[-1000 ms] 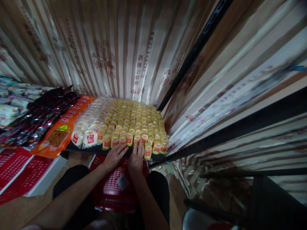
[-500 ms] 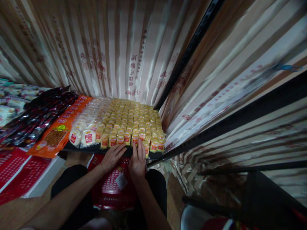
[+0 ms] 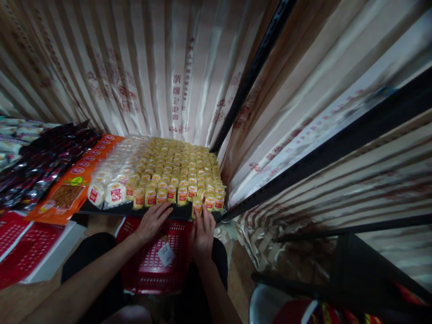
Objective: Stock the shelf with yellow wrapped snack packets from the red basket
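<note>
Rows of small yellow wrapped snack packs (image 3: pixel 175 168) with red labels fill the low black shelf (image 3: pixel 111 209) in front of me. My left hand (image 3: pixel 152 221) rests on the shelf's front edge, fingers spread, just below the front row. My right hand (image 3: pixel 202 227) reaches to the front row's right end, its fingertips on one yellow pack (image 3: pixel 196 204) that stands slightly forward of the others. Whiter round packs (image 3: pixel 104 193) sit to the left of the yellow ones.
A red plastic basket (image 3: pixel 153 265) with a white tag lies between my knees. Orange packets (image 3: pixel 69 191) and dark packets (image 3: pixel 37 162) lie left on the shelf. Striped cream sheets hang behind and right, crossed by black shelf rails (image 3: pixel 303 173). Red baskets (image 3: pixel 20 243) sit lower left.
My right hand has shifted right along the front row to a pack near its right end. The left hand stays on the shelf edge. The view has drifted right.
</note>
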Demonstrator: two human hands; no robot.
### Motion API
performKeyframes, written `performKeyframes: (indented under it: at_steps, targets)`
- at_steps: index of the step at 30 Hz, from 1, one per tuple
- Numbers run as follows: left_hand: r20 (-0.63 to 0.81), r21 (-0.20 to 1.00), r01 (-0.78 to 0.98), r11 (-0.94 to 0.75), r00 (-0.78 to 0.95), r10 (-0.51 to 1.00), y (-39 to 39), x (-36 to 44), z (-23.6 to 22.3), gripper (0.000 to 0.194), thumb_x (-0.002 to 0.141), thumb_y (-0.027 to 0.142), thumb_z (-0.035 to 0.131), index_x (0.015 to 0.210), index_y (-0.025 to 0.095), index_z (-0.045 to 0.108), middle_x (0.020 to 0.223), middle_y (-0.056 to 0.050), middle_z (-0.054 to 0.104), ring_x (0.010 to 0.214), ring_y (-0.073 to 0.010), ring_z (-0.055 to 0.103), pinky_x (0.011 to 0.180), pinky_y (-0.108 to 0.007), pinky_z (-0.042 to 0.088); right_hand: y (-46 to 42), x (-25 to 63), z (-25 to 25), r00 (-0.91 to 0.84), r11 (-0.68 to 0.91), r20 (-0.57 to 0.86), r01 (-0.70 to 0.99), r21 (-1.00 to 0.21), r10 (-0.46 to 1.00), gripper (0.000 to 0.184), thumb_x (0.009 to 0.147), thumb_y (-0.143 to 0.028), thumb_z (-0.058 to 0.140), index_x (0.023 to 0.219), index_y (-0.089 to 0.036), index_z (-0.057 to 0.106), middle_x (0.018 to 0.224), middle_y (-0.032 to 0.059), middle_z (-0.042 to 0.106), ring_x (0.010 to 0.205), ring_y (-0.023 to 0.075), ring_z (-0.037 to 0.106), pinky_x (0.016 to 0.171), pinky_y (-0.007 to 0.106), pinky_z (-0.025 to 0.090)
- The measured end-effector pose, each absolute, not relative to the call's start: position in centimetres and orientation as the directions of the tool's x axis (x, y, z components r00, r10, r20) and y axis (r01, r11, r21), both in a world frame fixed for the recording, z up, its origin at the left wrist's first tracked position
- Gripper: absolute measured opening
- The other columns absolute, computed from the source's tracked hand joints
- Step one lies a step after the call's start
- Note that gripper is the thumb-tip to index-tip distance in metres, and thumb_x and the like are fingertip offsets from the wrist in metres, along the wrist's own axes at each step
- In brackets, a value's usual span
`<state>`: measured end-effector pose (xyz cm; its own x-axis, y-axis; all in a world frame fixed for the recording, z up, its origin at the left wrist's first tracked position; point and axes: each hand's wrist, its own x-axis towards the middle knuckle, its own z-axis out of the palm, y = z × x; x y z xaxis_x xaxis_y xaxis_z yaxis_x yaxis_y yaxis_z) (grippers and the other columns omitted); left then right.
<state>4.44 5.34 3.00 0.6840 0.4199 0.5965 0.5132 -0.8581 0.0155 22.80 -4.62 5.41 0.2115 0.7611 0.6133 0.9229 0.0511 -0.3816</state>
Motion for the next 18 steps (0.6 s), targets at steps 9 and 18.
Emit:
performKeyframes:
  at_steps: [9,18]
  targets:
    - [0.601,0.039,0.498,-0.866,0.681,0.418,5.0,5.3,3.0,0.034,0.092,0.019,0.034,0.121,0.016,0.052,0.123,-0.011,0.055,0.114,-0.0206,0.045,0.090,-0.036,0.044,-4.6,24.5,6.4,0.168,0.101,0.623,0.922,-0.373,0.764,0.044,0.087,-0.012,0.033,0.130,-0.015,0.043,0.139,0.0156,0.037,0.127,0.0247,0.033,0.096,0.049,0.038]
    - [0.652,0.035,0.463,-0.885,0.661,0.371,4.5,7.1,3.4,0.031,0.091,0.016,0.035,0.118,0.016,0.051,0.123,-0.010,0.054,0.121,-0.0205,0.040,0.093,-0.037,0.044,-0.1,26.1,9.4,0.136,0.104,0.592,0.929,-0.354,0.795,0.036,0.088,-0.019,0.037,0.117,-0.015,0.058,0.119,0.0100,0.059,0.116,0.0232,0.039,0.096,0.045,0.037]
